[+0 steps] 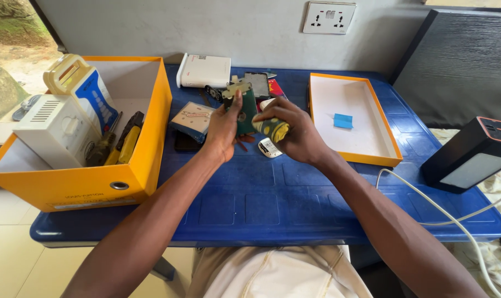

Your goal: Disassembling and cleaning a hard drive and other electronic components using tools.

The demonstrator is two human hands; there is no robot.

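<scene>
My left hand [221, 129] holds a green circuit board [247, 110] upright over the blue table [272, 198], thumb pressed near a pale metal part at its top. My right hand [294, 132] grips a yellow-handled screwdriver [272, 129], its handle wrapped in my fingers and pointed at the board. Both hands meet at the table's middle. A small white device [269, 148] lies under them.
A yellow box [151, 138] at the left holds a white appliance [57, 129] and tools. A shallow orange-rimmed tray [383, 143] with a blue note sits right. A white router [204, 70], a black speaker [474, 157] and a white cable [449, 221] are nearby.
</scene>
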